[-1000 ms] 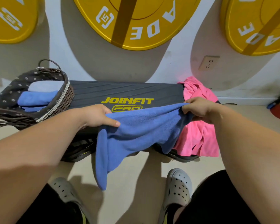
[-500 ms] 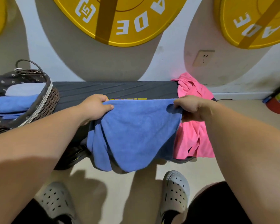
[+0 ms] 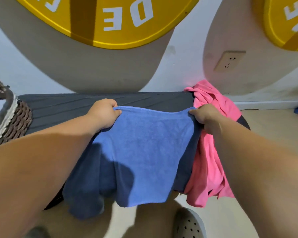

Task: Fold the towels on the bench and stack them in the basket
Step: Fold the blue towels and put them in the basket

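Two hands on one blue towel (image 3: 144,152): left hand (image 3: 104,114) and right hand (image 3: 203,115) each pinch a top corner, fingers closed on the edge, pulling it taut across frame centre. Reads as squaring it up so the hem sits straight before the first fold. Lower half hangs off the front of the surface (image 3: 76,103), some of it bunched and shadowed at lower left, so it isn't flat yet.

Pink towel (image 3: 212,148) lies crumpled at the right end, draped over the edge, touching the blue one; not folded yet. Basket (image 3: 12,122) sits at the left edge of frame, mostly cropped; contents not visible.

Surface is dark, ribbed. White wall behind with yellow discs (image 3: 110,18), a socket (image 3: 229,60) at upper right, pale floor (image 3: 273,127).
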